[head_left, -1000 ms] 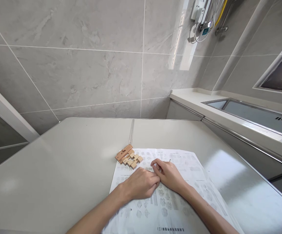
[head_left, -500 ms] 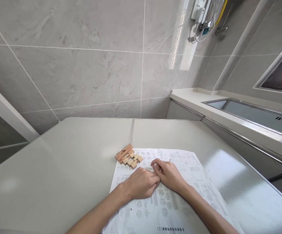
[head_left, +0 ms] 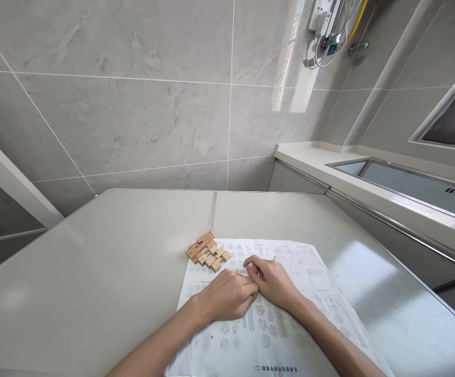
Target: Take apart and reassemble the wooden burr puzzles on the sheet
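My left hand (head_left: 227,296) rests knuckles-up on a printed instruction sheet (head_left: 301,277), fingers curled under. My right hand (head_left: 272,280) lies beside it, touching it, fingers bent inward in a loose pinch. What either hand holds, if anything, is hidden beneath the fingers. A small cluster of notched wooden puzzle pieces (head_left: 207,252) lies at the sheet's far left corner, a short way beyond my left hand and untouched.
The sheet lies on a pale grey table (head_left: 105,262) with a seam down its middle, set against a tiled wall. A counter with a sunken steel sink (head_left: 408,183) runs along the right. Sockets and cables (head_left: 329,31) hang on the wall above.
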`<state>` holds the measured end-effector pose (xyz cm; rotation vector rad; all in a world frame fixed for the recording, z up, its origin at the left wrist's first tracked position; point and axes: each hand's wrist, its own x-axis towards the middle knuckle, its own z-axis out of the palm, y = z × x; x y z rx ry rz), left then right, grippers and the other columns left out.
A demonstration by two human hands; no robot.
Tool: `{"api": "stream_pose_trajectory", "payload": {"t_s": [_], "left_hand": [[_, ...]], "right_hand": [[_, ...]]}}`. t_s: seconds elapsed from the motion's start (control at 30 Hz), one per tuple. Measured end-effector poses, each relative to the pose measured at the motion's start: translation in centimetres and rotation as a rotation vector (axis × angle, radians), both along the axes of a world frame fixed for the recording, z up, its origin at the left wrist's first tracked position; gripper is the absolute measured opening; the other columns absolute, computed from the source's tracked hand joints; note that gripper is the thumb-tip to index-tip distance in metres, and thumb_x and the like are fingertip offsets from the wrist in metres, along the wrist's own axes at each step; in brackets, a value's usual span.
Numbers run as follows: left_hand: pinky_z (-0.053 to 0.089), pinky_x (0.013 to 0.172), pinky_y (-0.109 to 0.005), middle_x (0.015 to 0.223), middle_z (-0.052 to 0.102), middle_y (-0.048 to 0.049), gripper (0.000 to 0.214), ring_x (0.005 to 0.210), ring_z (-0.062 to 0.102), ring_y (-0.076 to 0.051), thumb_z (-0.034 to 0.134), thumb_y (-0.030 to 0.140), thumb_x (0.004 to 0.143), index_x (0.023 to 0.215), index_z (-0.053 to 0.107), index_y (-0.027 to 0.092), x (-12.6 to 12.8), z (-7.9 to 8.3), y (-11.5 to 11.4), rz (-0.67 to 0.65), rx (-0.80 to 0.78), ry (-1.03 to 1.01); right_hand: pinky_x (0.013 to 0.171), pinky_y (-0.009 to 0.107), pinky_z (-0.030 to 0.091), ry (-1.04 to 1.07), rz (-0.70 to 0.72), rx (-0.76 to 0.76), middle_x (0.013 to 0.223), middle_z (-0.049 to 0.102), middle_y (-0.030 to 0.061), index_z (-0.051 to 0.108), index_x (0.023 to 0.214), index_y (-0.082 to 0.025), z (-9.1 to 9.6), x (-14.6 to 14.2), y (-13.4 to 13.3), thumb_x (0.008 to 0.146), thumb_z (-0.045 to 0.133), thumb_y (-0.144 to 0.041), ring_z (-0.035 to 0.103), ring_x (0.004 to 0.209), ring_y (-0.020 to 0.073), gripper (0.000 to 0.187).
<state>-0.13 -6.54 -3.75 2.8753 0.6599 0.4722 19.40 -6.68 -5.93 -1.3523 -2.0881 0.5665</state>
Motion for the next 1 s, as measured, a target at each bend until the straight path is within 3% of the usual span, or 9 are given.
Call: {"api": "stream_pose_trajectory", "payload": {"t_s": [1.0], "left_hand": [[0.030, 0.051, -0.032, 0.067, 0.069, 0.0009, 0.020, 0.058, 0.060, -0.016, 0.058, 0.005, 0.085, 0.072, 0.061, 0.020, -0.24, -0.05, 0.17, 0.045, 0.024, -0.006]], "right_hand": [[0.062, 0.027, 0.038, 0.010, 0.009, -0.021, 0.066, 0.059, -0.0051, 0.065, 0.104, -0.026, 0.12, 0.03, -0.04, 0.106, 0.046, -0.029, 0.055, 0.058, 0.0168, 0.019]]}}
